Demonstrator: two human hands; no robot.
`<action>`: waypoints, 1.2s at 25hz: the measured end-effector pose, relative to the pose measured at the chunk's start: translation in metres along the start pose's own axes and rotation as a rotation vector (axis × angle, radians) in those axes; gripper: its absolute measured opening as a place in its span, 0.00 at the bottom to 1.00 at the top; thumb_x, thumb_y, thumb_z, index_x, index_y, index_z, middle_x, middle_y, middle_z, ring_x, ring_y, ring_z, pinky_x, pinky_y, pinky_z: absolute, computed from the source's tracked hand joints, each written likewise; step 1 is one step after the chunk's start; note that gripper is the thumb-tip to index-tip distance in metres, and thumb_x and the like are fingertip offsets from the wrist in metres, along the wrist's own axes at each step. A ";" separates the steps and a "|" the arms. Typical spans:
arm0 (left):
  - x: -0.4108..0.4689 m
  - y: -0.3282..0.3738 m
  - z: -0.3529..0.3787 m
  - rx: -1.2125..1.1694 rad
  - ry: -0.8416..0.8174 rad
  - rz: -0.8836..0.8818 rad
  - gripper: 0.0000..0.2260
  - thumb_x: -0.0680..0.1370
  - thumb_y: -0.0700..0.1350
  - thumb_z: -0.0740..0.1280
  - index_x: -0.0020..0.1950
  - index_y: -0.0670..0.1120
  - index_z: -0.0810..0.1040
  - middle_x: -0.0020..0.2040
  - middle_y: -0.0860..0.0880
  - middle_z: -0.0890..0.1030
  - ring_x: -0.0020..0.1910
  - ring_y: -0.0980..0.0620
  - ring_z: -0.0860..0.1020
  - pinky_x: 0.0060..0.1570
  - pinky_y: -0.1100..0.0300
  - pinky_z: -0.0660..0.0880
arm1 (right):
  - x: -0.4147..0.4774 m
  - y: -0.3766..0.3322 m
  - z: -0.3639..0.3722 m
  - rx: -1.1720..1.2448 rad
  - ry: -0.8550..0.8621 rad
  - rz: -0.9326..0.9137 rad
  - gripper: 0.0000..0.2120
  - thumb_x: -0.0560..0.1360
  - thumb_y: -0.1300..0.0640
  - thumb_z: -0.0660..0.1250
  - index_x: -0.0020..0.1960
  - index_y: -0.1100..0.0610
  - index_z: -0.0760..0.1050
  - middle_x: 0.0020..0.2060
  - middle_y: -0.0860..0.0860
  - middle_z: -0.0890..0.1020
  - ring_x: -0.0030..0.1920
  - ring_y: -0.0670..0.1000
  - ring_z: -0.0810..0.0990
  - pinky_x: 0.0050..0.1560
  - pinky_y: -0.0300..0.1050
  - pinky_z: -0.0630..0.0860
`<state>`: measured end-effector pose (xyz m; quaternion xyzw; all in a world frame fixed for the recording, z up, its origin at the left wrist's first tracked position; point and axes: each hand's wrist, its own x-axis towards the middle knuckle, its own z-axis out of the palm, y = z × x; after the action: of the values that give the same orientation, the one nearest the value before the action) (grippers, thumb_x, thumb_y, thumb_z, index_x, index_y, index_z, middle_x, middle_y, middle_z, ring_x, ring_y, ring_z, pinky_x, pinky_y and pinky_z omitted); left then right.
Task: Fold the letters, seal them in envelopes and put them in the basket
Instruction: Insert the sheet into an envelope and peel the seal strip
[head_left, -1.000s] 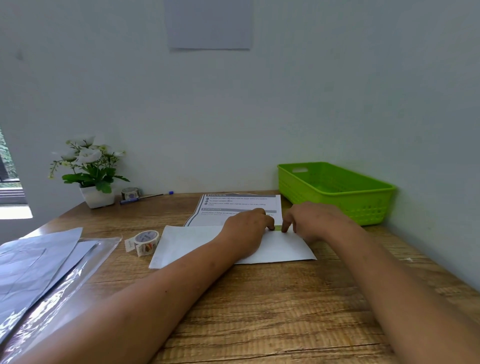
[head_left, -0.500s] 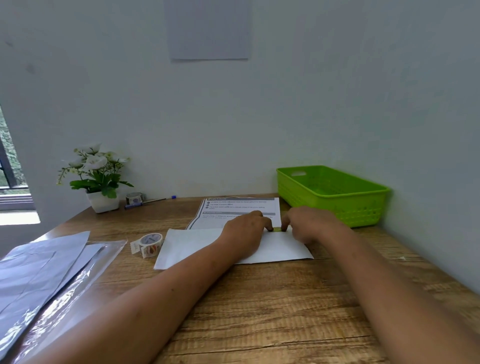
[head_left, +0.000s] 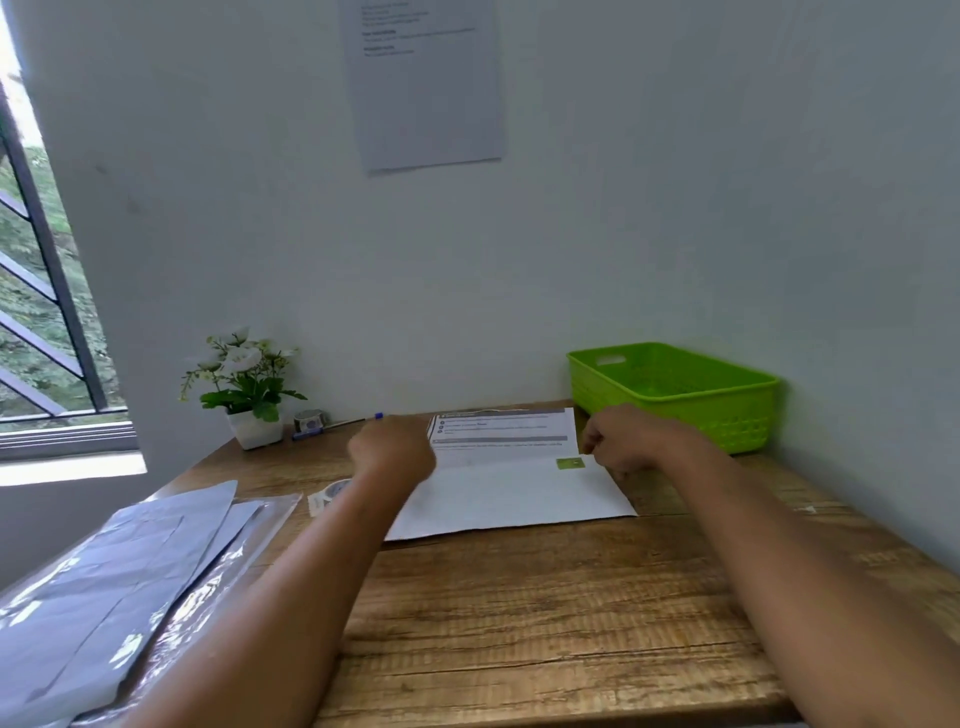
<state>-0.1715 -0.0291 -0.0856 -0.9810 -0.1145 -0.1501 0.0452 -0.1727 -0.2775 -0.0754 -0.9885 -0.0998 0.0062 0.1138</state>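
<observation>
envelope (head_left: 519, 493) lies flat; left hand (head_left: 392, 454) blurred, curled over its left edge, right hand (head_left: 623, 441) curled just beside the sticker (head_left: 570, 463); whether either pinches, we cannot tell.

Your envelope (head_left: 514, 493) lies central on the table (head_left: 519, 623); letter (head_left: 504, 431) just behind it, tape roll (head_left: 332, 491) at its left, basket (head_left: 675, 400) far right, plant (head_left: 244, 384) far left.
</observation>
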 end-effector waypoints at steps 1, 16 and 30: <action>0.000 -0.013 0.002 -0.020 -0.080 -0.043 0.14 0.78 0.47 0.60 0.63 0.50 0.74 0.54 0.49 0.79 0.51 0.47 0.77 0.39 0.57 0.70 | -0.001 0.000 0.001 -0.001 -0.029 0.031 0.15 0.74 0.66 0.60 0.59 0.61 0.77 0.53 0.58 0.82 0.47 0.56 0.82 0.33 0.40 0.73; 0.017 -0.051 0.001 -1.047 0.021 -0.143 0.14 0.70 0.31 0.70 0.50 0.47 0.81 0.49 0.47 0.83 0.49 0.50 0.79 0.52 0.57 0.76 | 0.007 0.009 0.015 0.279 -0.123 0.172 0.31 0.68 0.46 0.75 0.61 0.63 0.70 0.52 0.55 0.77 0.44 0.52 0.76 0.42 0.44 0.76; 0.014 -0.029 -0.004 -1.861 0.534 -0.298 0.15 0.76 0.30 0.61 0.40 0.50 0.76 0.39 0.52 0.77 0.38 0.56 0.73 0.37 0.67 0.70 | 0.005 0.010 -0.002 1.588 0.066 -0.077 0.09 0.73 0.58 0.70 0.52 0.53 0.75 0.45 0.54 0.81 0.37 0.50 0.82 0.31 0.42 0.80</action>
<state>-0.1665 0.0019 -0.0761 -0.5340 -0.0593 -0.4019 -0.7415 -0.1655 -0.2863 -0.0758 -0.6072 -0.0961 0.0423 0.7876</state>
